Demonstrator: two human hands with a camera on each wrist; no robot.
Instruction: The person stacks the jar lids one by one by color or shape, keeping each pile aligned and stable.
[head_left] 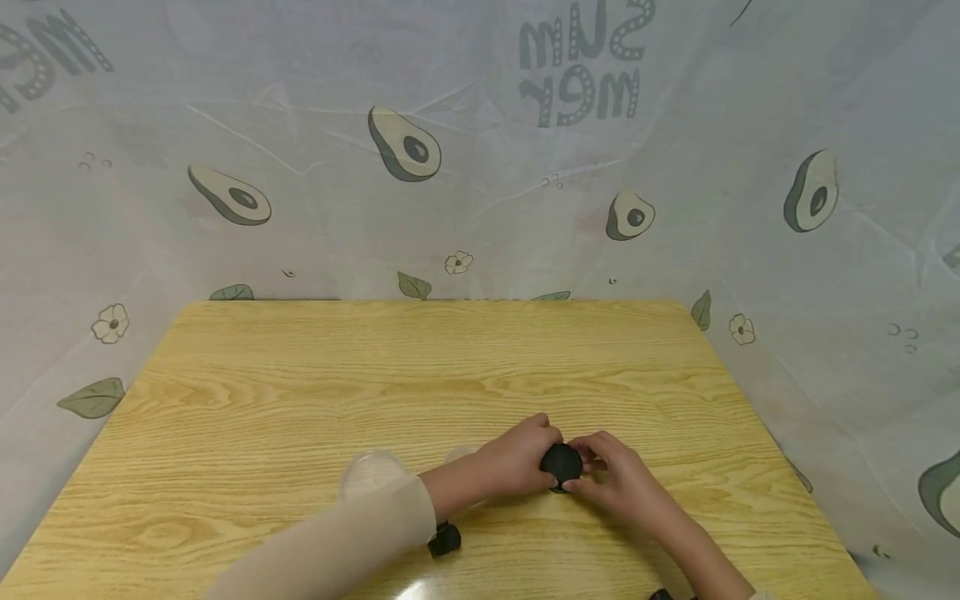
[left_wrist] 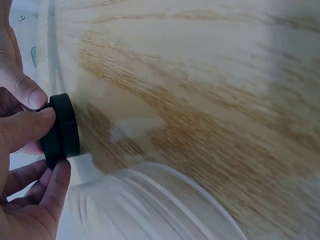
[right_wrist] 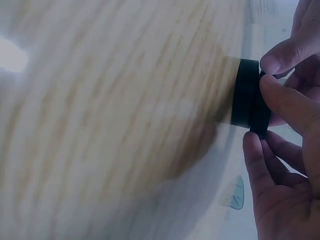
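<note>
A small black round lid (head_left: 561,464) sits at the right front part of the table, between both hands. From the side, in the left wrist view, it is an upper black disc (left_wrist: 49,137) on a slightly offset, thicker black base (left_wrist: 66,124). My left hand (head_left: 521,458) pinches the upper disc from the left with thumb and fingers. From the right, my right hand (head_left: 618,481) pinches the same disc, its thumb close to the left thumb. The base (right_wrist: 245,93) rests against the tabletop in the right wrist view. What is inside cannot be seen.
A clear round plastic container (head_left: 369,471) stands left of the hands, partly behind the left sleeve (head_left: 337,533). Another clear round piece (head_left: 459,452) lies behind the left forearm. The wooden table (head_left: 420,358) reaches back to a printed curtain (head_left: 480,217).
</note>
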